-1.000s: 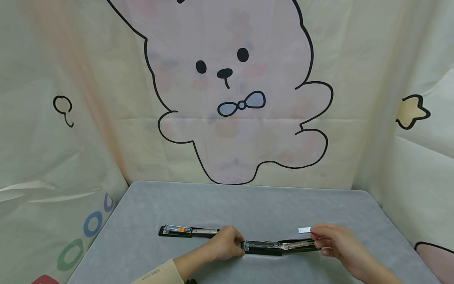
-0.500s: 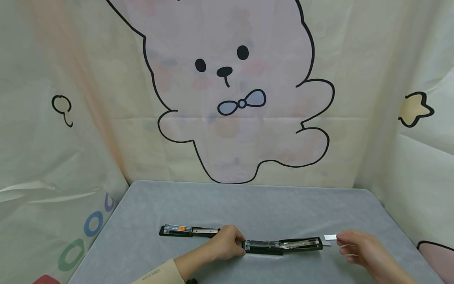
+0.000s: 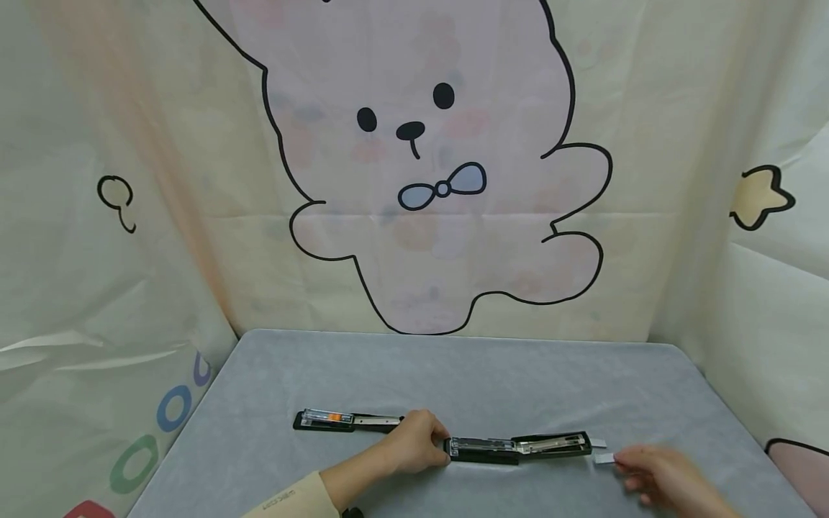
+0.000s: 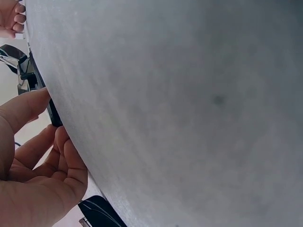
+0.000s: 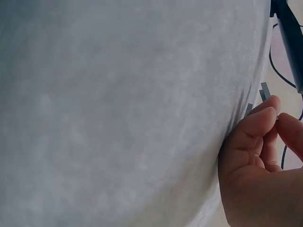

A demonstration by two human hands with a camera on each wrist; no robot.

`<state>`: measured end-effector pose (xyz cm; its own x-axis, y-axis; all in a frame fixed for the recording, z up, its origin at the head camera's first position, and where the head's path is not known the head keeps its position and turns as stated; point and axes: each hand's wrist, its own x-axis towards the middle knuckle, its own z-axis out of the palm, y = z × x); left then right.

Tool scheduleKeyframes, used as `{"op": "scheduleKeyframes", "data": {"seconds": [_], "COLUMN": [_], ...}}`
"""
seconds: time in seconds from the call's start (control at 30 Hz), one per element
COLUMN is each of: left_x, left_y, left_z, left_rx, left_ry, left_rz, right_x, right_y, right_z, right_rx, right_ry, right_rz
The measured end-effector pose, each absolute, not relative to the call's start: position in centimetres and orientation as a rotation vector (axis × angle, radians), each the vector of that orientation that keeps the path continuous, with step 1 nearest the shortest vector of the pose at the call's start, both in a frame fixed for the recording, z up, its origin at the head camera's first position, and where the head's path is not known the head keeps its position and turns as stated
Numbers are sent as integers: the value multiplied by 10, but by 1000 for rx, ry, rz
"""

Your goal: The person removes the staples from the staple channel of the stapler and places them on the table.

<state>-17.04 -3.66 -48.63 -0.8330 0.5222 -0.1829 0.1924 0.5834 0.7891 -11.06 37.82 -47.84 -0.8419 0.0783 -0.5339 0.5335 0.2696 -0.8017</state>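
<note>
Two black staplers lie opened out flat on the grey table. In the head view my left hand [image 3: 417, 440] pinches the left end of the nearer stapler [image 3: 518, 447] between thumb and fingers; the left wrist view shows that black end [image 4: 53, 113] at the fingertips. The other stapler [image 3: 337, 419] lies farther left, its right end hidden behind my left hand. To the right of the nearer stapler, my right hand [image 3: 660, 475] pinches a short silver staple strip [image 3: 604, 458] close over the table. A second staple strip [image 3: 599, 443] lies just behind it, by the stapler's right end.
The grey cloth-covered table [image 3: 453, 381] spreads out behind and around the staplers. Printed curtains [image 3: 414, 273] hang at the back and both sides. An orange patch shows on the farther stapler's clear part.
My right hand has moved right with the staple strip, away from the stapler, then down toward the table. The stapler's right end and the second strip came into sight. My left hand has stayed put.
</note>
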Motion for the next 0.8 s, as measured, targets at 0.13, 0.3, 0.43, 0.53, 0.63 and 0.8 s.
{"op": "scheduleKeyframes", "data": {"seconds": [0.13,0.3,0.43,0.53,0.63,0.8], "left_x": [-171,-172,-172,-171,-171,-171], "left_y": [-36,-35,-34,-33,-33,-38], "left_z": [-486,-485,-485,-485,-484,-482], "left_rx": [576,577,579,586,585,608], "left_ry": [2412,2407,2410,2414,2416,2408], "left_rz": [1135,1136,1135,1133,1123,1126], "right_x": [-110,-110,-108,-107,-107,-110], "right_y": [375,374,375,376,378,385], "right_z": [-485,-488,-488,-488,-488,-486], "right_rx": [617,679,672,672,673,641], "right_ry": [2183,2243,2290,2318,2335,2373], "right_rz": [-1530,-1424,-1367,-1349,-1332,-1309]}}
